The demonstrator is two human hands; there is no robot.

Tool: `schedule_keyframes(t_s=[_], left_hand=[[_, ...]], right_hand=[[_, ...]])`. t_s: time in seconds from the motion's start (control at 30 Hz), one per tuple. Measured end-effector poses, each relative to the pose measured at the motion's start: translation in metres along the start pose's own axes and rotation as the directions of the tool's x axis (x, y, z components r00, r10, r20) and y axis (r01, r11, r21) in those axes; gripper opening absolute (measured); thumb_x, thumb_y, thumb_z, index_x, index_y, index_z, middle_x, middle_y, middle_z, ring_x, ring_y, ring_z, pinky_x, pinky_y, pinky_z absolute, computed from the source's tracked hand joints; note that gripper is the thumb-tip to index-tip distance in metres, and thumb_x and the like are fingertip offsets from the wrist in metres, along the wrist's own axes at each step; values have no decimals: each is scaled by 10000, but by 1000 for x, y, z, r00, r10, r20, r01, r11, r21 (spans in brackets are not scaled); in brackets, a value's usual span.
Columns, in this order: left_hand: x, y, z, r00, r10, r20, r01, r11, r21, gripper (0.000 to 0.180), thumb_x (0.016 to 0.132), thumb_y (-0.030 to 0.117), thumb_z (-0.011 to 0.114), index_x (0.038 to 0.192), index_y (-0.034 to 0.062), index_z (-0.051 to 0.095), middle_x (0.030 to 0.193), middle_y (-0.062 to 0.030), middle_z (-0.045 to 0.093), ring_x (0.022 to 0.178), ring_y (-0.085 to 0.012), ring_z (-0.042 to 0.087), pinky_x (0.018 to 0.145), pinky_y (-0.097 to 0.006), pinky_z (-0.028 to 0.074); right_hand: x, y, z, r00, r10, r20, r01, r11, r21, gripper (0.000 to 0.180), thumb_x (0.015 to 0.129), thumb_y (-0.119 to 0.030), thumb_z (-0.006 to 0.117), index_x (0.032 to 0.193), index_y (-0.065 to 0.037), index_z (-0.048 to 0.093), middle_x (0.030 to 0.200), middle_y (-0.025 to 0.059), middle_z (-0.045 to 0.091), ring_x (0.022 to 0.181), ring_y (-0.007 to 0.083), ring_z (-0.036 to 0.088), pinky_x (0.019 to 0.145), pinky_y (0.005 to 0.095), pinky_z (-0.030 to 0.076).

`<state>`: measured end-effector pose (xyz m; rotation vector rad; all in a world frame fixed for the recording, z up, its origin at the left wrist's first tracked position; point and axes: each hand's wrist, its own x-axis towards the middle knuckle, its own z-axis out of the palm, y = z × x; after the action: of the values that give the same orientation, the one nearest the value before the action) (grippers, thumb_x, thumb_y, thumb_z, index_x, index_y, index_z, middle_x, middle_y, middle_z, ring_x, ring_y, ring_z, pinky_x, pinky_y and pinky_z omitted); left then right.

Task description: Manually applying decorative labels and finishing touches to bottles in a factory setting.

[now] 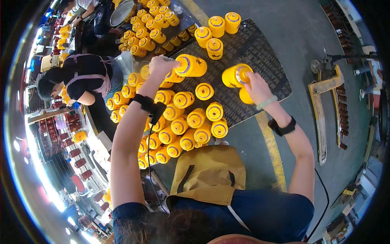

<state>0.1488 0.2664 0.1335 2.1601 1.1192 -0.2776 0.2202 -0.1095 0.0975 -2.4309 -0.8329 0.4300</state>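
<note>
My left hand [162, 67] is closed on a yellow canister [192, 66] with a dark printed figure, held above a crowd of similar ones. My right hand [260, 88] grips another yellow canister [233, 77] near its ringed end, over the dark board [262, 53]. One more yellow canister [245, 96] shows partly under the right hand; I cannot tell whether it is held too. Below and left of my hands, several yellow canisters [196, 118] stand close together with their ringed tops up.
Beyond my hands, a small group of canisters [215, 49] stands on the board's far part. More canisters [152, 24] fill a surface at the far left. A co-worker [87, 75] bends over work at left. A yellow metal frame [321, 110] lies on the right floor.
</note>
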Motion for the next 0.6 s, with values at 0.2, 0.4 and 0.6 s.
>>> schedule_keyframes(t_s=[0.2, 0.4, 0.6], left_hand=[[20, -6, 61, 994, -111, -12, 111, 994, 13, 337, 605, 346, 873, 803, 101, 751, 845, -74, 747, 743, -188, 714, 720, -337, 569], [34, -29, 101, 983, -159, -92, 167, 982, 89, 459, 585, 379, 887, 892, 65, 753, 992, -116, 755, 936, -247, 725, 834, -369, 559], [24, -37, 124, 962, -264, -76, 271, 956, 113, 410, 665, 323, 836, 1011, 115, 759, 1121, -123, 738, 1077, -296, 698, 925, -395, 554]], right_hand=[[-104, 39, -16, 985, 173, -7, -173, 985, -19, 353, 892, -94, 668, 1214, -44, 529, 1063, 227, 585, 1012, 446, 591, 844, 502, 491], [-181, 52, -20, 961, 269, -59, -271, 962, -33, 333, 903, -87, 654, 1212, -26, 546, 1058, 228, 605, 979, 436, 609, 837, 497, 499], [-230, 50, -22, 939, 327, -106, -326, 945, 26, 290, 901, -74, 652, 1169, -4, 569, 1051, 229, 617, 985, 418, 622, 845, 476, 509]])
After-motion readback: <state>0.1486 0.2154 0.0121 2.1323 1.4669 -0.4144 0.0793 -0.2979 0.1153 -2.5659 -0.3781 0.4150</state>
